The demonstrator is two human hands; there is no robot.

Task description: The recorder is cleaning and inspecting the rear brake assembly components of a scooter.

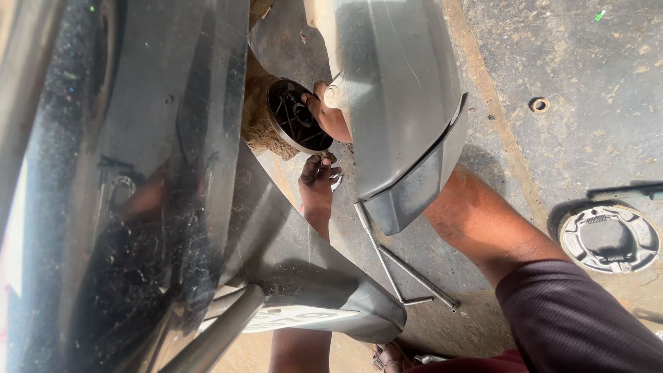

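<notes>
1. Glossy black body panel filling the left of the head view, running top to bottom; grey rear fender hanging over the middle, tapering to a dark lower tip.
2. Stained concrete floor on the right, with a round brake shoe plate lying flat, well apart from both hands.
3. Long-armed wheel wrench flat on the floor below the fender tip, its arms running down and to the right, just below the left hand.
4. Dark round hub, dusty and ribbed, wedged in the gap between panel and fender, open face turned right toward the hands; axle line roughly level, pointing at the right hand.
5. Right hand touching the hub's right rim, forearm passing behind the fender; mostly hidden, so grip and opening cannot be told.
6. Left hand just below the hub, fingers curled loosely upward, apart from the rim, holding nothing visible.
7. Right hand the nearer; hub lying up and left of both.
</notes>
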